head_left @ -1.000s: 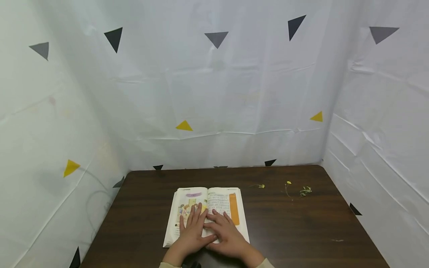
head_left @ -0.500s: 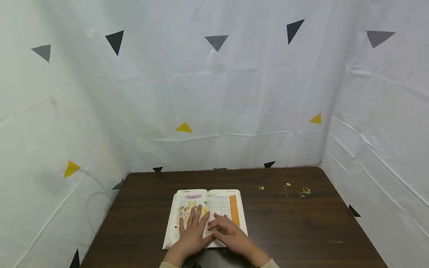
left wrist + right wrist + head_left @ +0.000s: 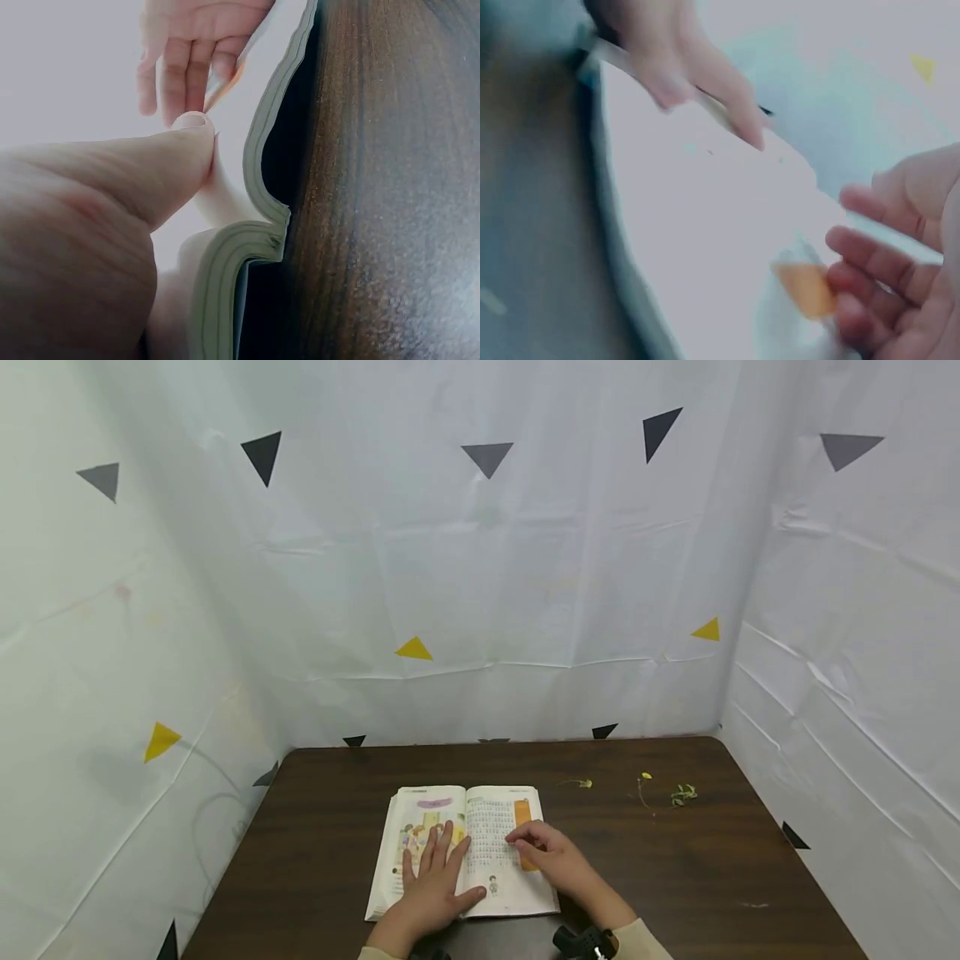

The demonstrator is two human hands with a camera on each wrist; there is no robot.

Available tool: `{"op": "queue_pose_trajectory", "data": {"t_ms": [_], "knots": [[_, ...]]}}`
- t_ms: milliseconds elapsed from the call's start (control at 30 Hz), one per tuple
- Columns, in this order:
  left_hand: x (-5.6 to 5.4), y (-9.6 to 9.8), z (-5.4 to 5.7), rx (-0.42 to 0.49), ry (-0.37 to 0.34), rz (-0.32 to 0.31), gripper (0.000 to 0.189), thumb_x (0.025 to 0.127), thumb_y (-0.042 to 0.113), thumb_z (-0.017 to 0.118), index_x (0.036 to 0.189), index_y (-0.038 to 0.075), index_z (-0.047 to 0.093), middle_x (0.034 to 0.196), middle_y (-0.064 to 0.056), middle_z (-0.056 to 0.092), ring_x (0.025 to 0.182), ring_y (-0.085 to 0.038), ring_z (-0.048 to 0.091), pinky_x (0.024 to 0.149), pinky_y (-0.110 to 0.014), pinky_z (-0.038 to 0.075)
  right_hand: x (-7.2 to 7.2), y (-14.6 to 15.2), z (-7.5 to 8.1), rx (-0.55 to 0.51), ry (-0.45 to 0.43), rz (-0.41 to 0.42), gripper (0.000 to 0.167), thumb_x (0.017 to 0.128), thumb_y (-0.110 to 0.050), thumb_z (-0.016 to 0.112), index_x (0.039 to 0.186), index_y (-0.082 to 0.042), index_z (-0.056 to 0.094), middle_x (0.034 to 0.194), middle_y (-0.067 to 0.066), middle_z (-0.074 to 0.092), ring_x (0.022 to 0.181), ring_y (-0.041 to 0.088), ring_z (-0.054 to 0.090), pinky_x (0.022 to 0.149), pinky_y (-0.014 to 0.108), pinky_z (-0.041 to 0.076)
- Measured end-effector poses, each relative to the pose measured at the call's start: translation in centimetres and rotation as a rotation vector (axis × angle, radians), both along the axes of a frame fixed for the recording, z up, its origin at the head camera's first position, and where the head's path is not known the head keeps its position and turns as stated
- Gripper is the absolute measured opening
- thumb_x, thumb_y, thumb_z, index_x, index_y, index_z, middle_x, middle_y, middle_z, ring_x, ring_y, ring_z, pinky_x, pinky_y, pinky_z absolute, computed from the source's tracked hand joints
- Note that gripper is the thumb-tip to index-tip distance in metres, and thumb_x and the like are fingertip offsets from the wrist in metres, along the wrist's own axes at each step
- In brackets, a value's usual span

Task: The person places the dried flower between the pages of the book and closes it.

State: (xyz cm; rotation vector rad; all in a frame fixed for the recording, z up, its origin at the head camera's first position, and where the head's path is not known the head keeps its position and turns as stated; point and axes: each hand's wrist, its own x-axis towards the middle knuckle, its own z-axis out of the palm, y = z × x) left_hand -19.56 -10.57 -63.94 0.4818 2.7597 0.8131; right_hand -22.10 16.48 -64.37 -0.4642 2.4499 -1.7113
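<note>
A thick book (image 3: 517,902) lies open on the dark wooden table. My left hand (image 3: 431,893) rests flat on its left page, fingers spread over a coloured picture, the thumb reaching across the fold. In the left wrist view that thumb (image 3: 165,161) presses beside the gutter, and the page edges curve down toward the spine. My right hand (image 3: 558,860) is over the outer part of the right page, partly covering an orange strip (image 3: 522,812). Its fingers are loosely bent and hold nothing. The right wrist view, blurred, shows those fingers (image 3: 870,262) apart beside the orange patch.
To the right of the book lie a small yellow-headed sprig (image 3: 585,783), a thin-stemmed yellow flower (image 3: 646,776) and a leafy green sprig (image 3: 683,793). White sheeting (image 3: 487,593) with printed triangles surrounds the table (image 3: 712,877) at the back and sides.
My right hand has lifted from beside the left hand and moved right, over the right page's outer side, uncovering the page's lower part. The left hand has stayed in place.
</note>
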Motion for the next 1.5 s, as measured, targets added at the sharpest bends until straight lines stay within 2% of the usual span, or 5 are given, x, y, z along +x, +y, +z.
{"op": "queue_pose_trajectory", "data": {"t_ms": [467,667,933,1233,1500], "knots": [[-0.3,0.2,-0.2,0.017,-0.013,0.0,0.093,0.099,0.065,0.069,0.172,0.02,0.033,0.186,-0.01,0.0,0.172,-0.042,-0.005,0.123,-0.082,-0.014,-3.6,5.7,0.3,0.472,0.133,-0.394,0.008,0.103,-0.015,0.074,0.108,-0.011,0.078,0.094,0.003,0.065,0.08,0.015,0.056,0.072,0.034,0.049],[-0.2,-0.3,0.2,0.023,-0.017,0.009,0.091,0.099,0.062,0.07,0.172,0.02,0.034,0.186,-0.01,0.0,0.172,-0.042,-0.005,0.124,-0.081,-0.016,-5.5,6.5,1.3,0.425,-0.037,-0.295,0.056,0.104,-0.018,0.073,0.153,-0.002,0.05,0.105,0.015,0.062,0.08,0.024,0.059,0.07,0.04,0.051],[-0.4,-0.6,0.0,0.022,-0.011,0.016,0.091,0.099,0.063,0.07,0.171,0.02,0.035,0.186,-0.01,0.001,0.172,-0.042,-0.005,0.124,-0.081,-0.015,-6.2,5.4,1.6,0.637,-0.09,-0.248,0.082,0.102,-0.031,0.074,0.169,-0.01,0.033,0.163,0.037,0.04,0.134,0.05,0.063,0.111,0.067,0.051],[-0.2,0.0,-0.1,0.033,-0.028,0.022,0.092,0.098,0.063,0.071,0.171,0.019,0.036,0.186,-0.011,0.002,0.172,-0.043,-0.005,0.124,-0.081,-0.015,-5.9,5.8,1.5,0.674,-0.043,-0.254,0.073,0.103,-0.031,0.074,0.164,-0.006,0.043,0.163,0.034,0.042,0.138,0.051,0.061,0.112,0.068,0.051],[0.0,0.1,0.2,0.037,-0.027,0.024,0.09,0.098,0.061,0.072,0.171,0.019,0.037,0.186,-0.011,0.003,0.172,-0.043,-0.004,0.124,-0.081,-0.016,-5.2,6.6,0.4,0.637,0.042,-0.316,0.053,0.104,-0.026,0.074,0.147,-0.002,0.054,0.136,0.019,0.044,0.093,0.026,0.064,0.088,0.05,0.06]]}}
